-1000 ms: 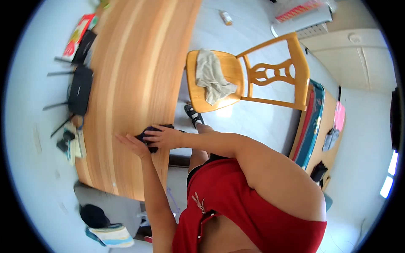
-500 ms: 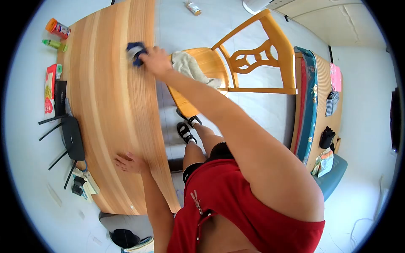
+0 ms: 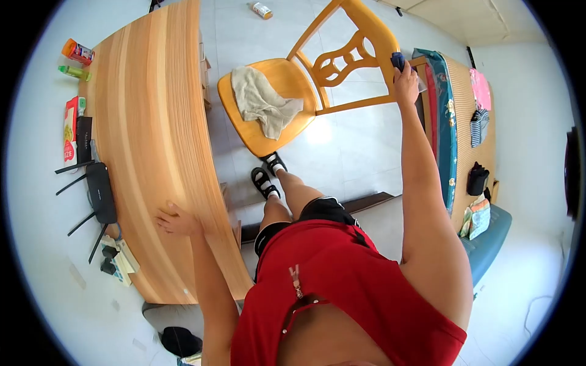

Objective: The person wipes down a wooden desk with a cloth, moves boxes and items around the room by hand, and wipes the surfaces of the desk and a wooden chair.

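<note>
My right hand (image 3: 405,84) is stretched out to the right with its fingers closed on a bunched dark blue cloth (image 3: 398,61). The cloth is at the top rail of the wooden chair (image 3: 268,146); whether it presses on the wood I cannot tell. A crumpled grey-beige towel (image 3: 259,100) lies on the chair seat. Over on the left, my left hand (image 3: 177,221) rests flat on the wooden table (image 3: 146,122), fingers spread, holding nothing.
Along the table's far edge are a black router (image 3: 101,193), an orange-lidded jar (image 3: 78,52), a green bottle (image 3: 74,72) and a red-and-white pack (image 3: 71,131). A bed (image 3: 459,110) with folded clothes stands at right. A bottle (image 3: 262,10) lies on the floor.
My right hand has swung from the table's near edge across to the chair back, carrying the dark blue cloth. My left hand stays flat on the table.
</note>
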